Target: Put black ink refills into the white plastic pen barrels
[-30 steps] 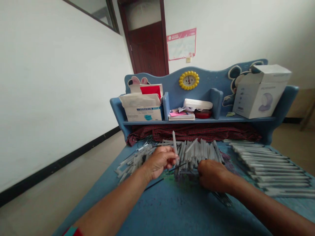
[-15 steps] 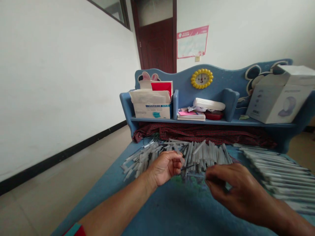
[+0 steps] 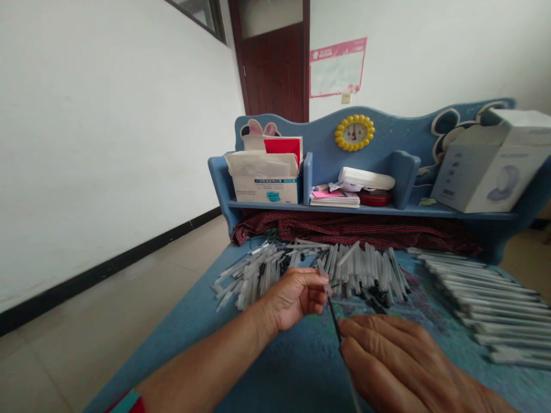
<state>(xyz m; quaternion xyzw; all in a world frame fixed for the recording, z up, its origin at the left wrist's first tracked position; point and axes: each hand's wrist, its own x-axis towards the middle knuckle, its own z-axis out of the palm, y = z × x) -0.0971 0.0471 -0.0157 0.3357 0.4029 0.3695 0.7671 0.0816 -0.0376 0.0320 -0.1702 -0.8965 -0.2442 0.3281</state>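
My left hand [image 3: 301, 295] pinches a translucent pen barrel [image 3: 322, 269] that slants upward from the fingertips. My right hand [image 3: 400, 355] is closed on a thin pen refill [image 3: 333, 318], dark at its upper part and clear lower down. The refill's upper end meets the lower end of the barrel at my left fingers; whether it is inside cannot be made out. Behind my hands lies a pile of translucent barrels [image 3: 359, 264], with small black pen parts [image 3: 379, 295] at its near side. A row of pens [image 3: 495, 304] lies to the right.
The blue desk [image 3: 275, 367] has a raised shelf [image 3: 408, 211] at the back. On it stand a mask box [image 3: 267, 192], some papers [image 3: 333, 201] and a white carton [image 3: 477, 172]. A checked cloth [image 3: 365, 229] is bunched beneath the shelf.
My right hand has moved left and nearer to me and now holds the refill in line with the barrel. My left hand has shifted slightly right, still pinching the barrel.
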